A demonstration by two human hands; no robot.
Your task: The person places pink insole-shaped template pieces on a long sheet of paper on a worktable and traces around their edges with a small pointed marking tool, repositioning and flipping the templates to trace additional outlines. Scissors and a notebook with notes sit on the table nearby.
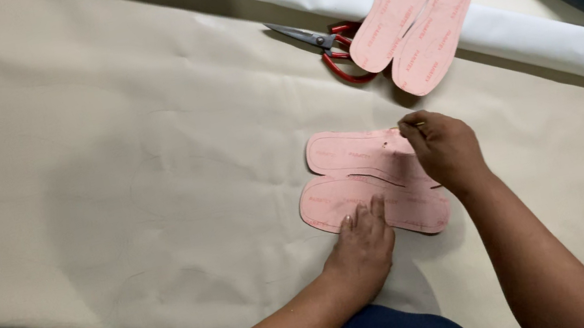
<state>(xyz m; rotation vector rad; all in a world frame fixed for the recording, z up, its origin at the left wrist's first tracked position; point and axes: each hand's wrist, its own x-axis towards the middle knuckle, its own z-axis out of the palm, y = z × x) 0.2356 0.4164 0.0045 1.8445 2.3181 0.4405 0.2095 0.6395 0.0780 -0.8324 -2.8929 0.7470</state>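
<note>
Beige sheet (108,164): left hand (360,244) flat on pink template (360,184), right hand (445,149) pinching pencil (417,123).

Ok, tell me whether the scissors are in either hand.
No, the red-handled scissors lie on the beige sheet beside the white roll, apart from both hands.

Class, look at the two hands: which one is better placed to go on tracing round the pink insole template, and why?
Right. The right hand holds a pen at the template edge; the left hand lies flat, pinning it.
</note>
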